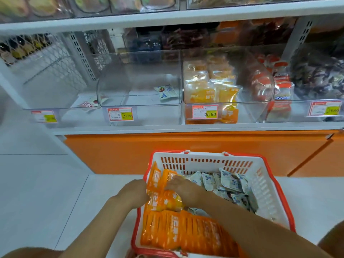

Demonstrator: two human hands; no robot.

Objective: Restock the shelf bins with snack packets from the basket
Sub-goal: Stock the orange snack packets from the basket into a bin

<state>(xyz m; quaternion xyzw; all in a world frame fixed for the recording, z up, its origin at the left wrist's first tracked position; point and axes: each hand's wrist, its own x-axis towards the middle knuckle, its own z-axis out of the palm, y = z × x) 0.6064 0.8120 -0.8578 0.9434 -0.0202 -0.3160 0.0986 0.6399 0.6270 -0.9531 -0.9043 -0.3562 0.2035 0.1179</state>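
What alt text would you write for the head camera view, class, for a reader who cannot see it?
Both hands, left hand and right hand, gather orange snack packets in a white and red basket on the floor, beside a pile of pale blue-white packets. Ahead, clear shelf bins: one nearly empty bin, one holding orange packets.

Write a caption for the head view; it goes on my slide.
Both hands, left and right, gather orange packets from the basket.

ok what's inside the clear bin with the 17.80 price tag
The clear bin is almost empty: one small white and blue packet lies toward its right side on the bare floor. Its transparent walls hide nothing, though the price tag covers a bit of the front edge.
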